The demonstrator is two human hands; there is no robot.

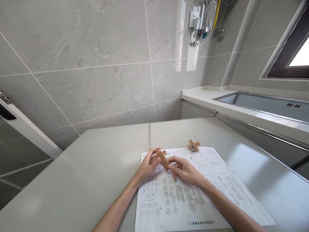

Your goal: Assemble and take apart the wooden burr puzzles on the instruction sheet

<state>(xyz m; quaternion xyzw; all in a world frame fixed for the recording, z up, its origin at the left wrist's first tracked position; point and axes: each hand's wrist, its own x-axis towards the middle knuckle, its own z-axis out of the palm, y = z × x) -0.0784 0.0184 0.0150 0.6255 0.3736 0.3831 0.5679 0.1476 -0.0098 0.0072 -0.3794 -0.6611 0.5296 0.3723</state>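
Both my hands hold one small assembly of notched wooden puzzle pieces (162,159) above a printed sheet. My left hand (147,164) grips its left side, the thumb in front and fingers curled behind. At the lower right end, my right hand (182,169) pinches the wood between thumb and fingers. How the pieces interlock is too small to make out. Under the hands lies the large white instruction sheet (178,216), printed with grey diagrams. On its far edge rests another wooden piece cluster (193,145), cross-shaped and apart from both hands.
The sheet lies on a glossy light grey table (96,180) with a seam across it. Behind stands a tiled wall (96,90) with a socket (193,19) and cables. At right is a counter with a sink (265,104); at left, a white-framed door (29,129).
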